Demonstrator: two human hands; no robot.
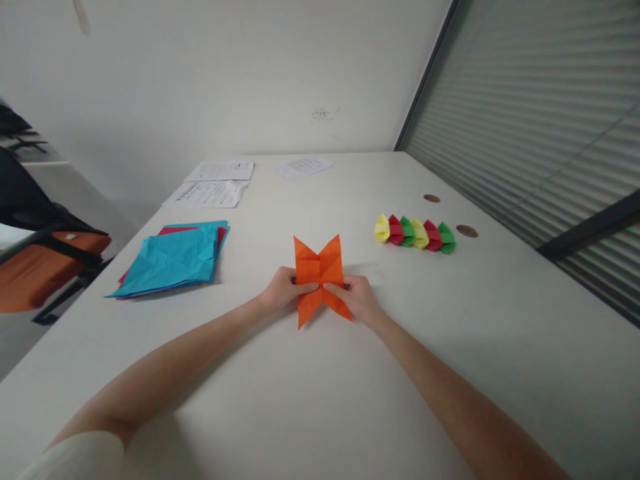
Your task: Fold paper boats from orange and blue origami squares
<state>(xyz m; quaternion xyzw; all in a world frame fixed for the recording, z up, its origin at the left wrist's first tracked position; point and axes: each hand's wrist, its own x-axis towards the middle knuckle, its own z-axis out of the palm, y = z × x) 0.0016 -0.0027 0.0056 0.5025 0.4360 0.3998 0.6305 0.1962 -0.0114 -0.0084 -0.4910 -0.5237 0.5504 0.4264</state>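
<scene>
Orange paper point(320, 270) splays edges — blue-topped stack point(175, 257) lies apart.

Folded paper point(320, 267): plain orange
Paper stack point(175, 257): bright blue, red edges
Folded row point(415, 235): yellow, red, green, yellow, red, green
Counter point(280, 413): white
Printed sheets point(210, 193): white, dark text
Blinds point(540, 100): grey, horizontal stripes
Chair seat point(45, 270): orange

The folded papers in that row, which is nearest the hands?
The yellow one at the left end; the other five sit farther from the right hand.
</scene>
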